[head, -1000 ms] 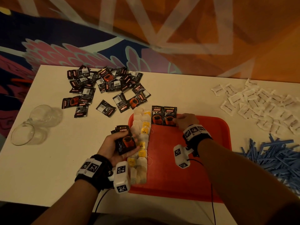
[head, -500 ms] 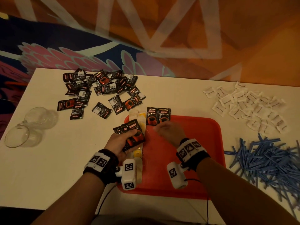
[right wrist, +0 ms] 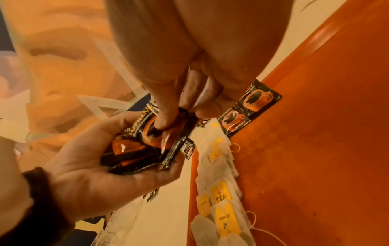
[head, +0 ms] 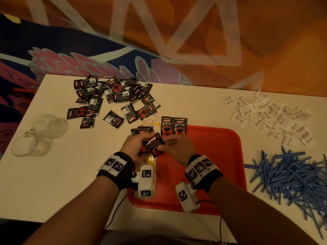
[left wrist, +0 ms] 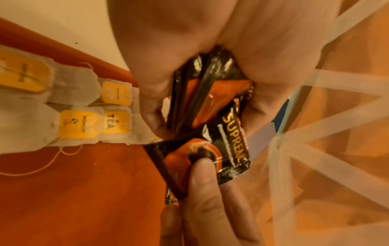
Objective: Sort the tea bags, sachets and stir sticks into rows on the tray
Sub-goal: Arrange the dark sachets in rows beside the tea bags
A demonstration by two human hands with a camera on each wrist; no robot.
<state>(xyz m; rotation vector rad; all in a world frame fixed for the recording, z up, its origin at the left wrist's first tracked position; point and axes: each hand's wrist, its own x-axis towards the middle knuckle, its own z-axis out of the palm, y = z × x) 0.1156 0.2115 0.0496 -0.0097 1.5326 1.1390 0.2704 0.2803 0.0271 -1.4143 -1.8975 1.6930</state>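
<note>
Nearest us, our left hand (head: pixel 135 147) cups a small stack of black coffee sachets (right wrist: pixel 134 154), fingers curled under them. Our right hand (head: pixel 178 147) meets it from the right — thumb and forefinger pinching the top sachet (head: pixel 153 145), whose long axis tilts away to the right. Just beyond the fingers, two coffee sachets (head: pixel 174 125) lie upright, side by side, at the far edge of the red tray (head: pixel 221 156), beside the tea bag row (left wrist: pixel 84 116). We judge the pinched one goes to their right — right hand nearer.
</note>
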